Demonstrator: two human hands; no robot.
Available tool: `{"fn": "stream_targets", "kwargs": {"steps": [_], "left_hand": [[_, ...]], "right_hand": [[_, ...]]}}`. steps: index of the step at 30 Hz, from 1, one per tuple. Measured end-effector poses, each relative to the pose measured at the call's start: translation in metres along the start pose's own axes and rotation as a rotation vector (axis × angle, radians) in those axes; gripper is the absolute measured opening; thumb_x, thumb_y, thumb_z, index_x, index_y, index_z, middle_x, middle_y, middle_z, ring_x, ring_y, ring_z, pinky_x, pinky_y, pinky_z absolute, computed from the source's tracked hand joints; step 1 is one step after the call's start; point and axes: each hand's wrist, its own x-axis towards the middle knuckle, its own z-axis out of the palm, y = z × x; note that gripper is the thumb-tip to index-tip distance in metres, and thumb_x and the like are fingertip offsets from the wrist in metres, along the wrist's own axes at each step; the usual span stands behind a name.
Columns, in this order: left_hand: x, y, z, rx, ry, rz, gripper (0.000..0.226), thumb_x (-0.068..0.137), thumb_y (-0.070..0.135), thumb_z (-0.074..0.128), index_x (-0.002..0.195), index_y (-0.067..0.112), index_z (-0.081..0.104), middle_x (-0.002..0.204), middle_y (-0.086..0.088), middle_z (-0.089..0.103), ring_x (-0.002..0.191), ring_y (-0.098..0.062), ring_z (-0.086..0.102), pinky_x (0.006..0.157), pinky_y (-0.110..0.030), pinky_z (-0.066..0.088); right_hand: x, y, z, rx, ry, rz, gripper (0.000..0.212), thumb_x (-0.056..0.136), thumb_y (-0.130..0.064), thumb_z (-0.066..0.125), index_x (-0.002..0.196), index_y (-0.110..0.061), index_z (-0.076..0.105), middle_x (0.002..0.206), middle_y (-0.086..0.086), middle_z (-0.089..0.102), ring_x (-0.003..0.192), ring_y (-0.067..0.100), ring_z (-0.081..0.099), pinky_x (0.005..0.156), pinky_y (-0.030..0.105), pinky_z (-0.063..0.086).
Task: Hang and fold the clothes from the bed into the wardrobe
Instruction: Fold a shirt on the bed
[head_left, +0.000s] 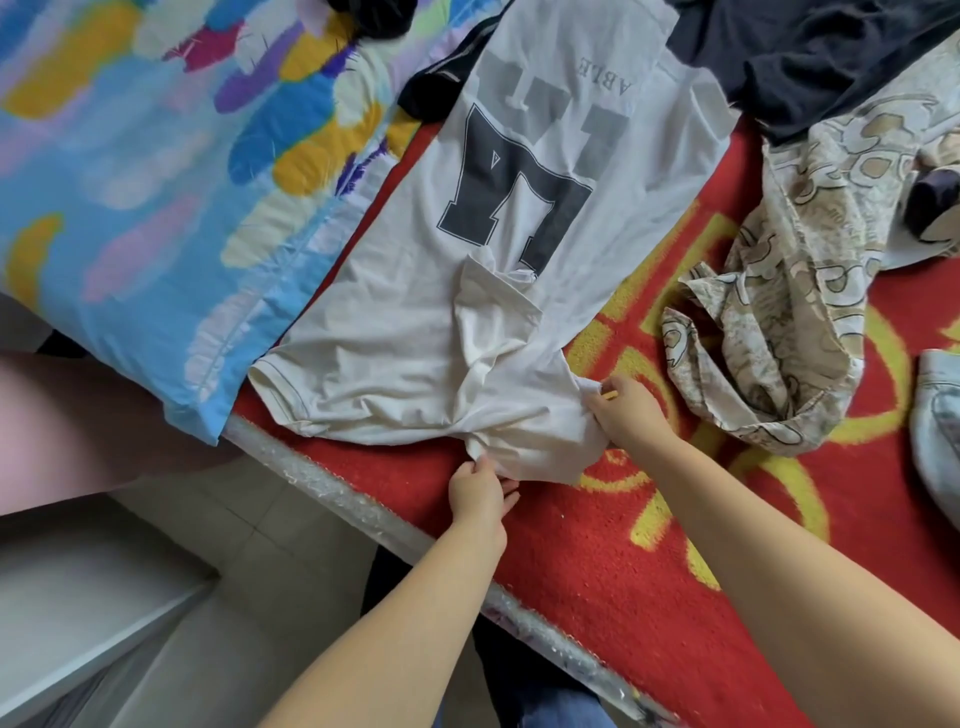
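Note:
A cream T-shirt (415, 322) with large dark block letters lies spread on the red bed cover (597, 545), its near end bunched up by the bed's edge. My left hand (480, 496) pinches the bunched hem at the near edge. My right hand (626, 413) grips the shirt's fabric at its right side. A beige patterned garment (789, 312) lies crumpled to the right. A dark navy garment (810, 57) lies at the far right, and a black one (431, 93) pokes out from under the T-shirt at the top.
A blue pillow (171, 171) with coloured patches lies on the left, touching the T-shirt. A pale denim piece (940, 431) shows at the right edge. The bed's edge (363, 499) runs diagonally; tiled floor (249, 519) and a white furniture surface (78, 597) are at lower left.

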Motion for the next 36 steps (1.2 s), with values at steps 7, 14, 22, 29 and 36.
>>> {"fn": "stream_targets", "kwargs": {"steps": [7, 14, 22, 29, 36], "left_hand": [[-0.012, -0.029, 0.0, 0.936, -0.013, 0.82, 0.009, 0.091, 0.021, 0.055, 0.094, 0.015, 0.049, 0.094, -0.001, 0.055, 0.092, -0.023, 0.054, 0.073, -0.035, 0.043], [0.013, -0.053, 0.035, 1.645, 0.067, 0.85, 0.062, 0.085, 0.055, 0.055, 0.128, 0.015, 0.037, 0.132, -0.002, 0.04, 0.126, -0.021, 0.037, 0.098, -0.037, 0.035], [0.0, -0.018, 0.01, 1.208, -0.06, 0.867, 0.021, 0.092, 0.018, 0.052, 0.111, 0.013, 0.043, 0.108, -0.01, 0.06, 0.091, -0.037, 0.06, 0.062, -0.036, 0.039], [-0.029, -0.021, -0.029, 1.066, 0.078, 0.824, 0.035, 0.085, -0.002, 0.052, 0.113, 0.017, 0.044, 0.12, 0.0, 0.046, 0.091, -0.026, 0.059, 0.063, -0.031, 0.044], [-0.037, -0.045, 0.01, 1.543, -0.419, 0.921, 0.036, 0.088, 0.014, 0.046, 0.124, 0.015, 0.042, 0.118, -0.008, 0.042, 0.094, -0.037, 0.056, 0.067, -0.038, 0.042]], "right_hand": [[0.003, 0.028, -0.008, 0.251, -0.038, 0.11, 0.011, 0.09, -0.005, 0.046, 0.081, -0.007, 0.053, 0.082, 0.014, 0.065, 0.066, 0.025, 0.065, 0.075, 0.051, 0.058], [-0.003, 0.029, 0.008, 0.471, -0.252, 0.007, 0.048, 0.089, -0.017, 0.065, 0.132, -0.018, 0.045, 0.109, 0.016, 0.058, 0.094, 0.026, 0.058, 0.085, 0.04, 0.05], [-0.001, -0.001, 0.002, 0.297, -0.109, -0.171, 0.053, 0.092, 0.004, 0.039, 0.141, -0.014, 0.045, 0.11, 0.002, 0.063, 0.06, 0.006, 0.055, 0.056, 0.022, 0.048], [-0.009, 0.005, -0.004, -0.561, 0.198, -0.442, 0.014, 0.091, -0.023, 0.05, 0.083, -0.014, 0.045, 0.086, 0.003, 0.048, 0.08, 0.03, 0.052, 0.066, 0.034, 0.029], [0.003, 0.041, -0.033, -0.762, 0.303, -0.459, 0.007, 0.085, -0.004, 0.047, 0.089, -0.007, 0.051, 0.084, 0.013, 0.065, 0.073, 0.036, 0.062, 0.063, 0.034, 0.028]]}}
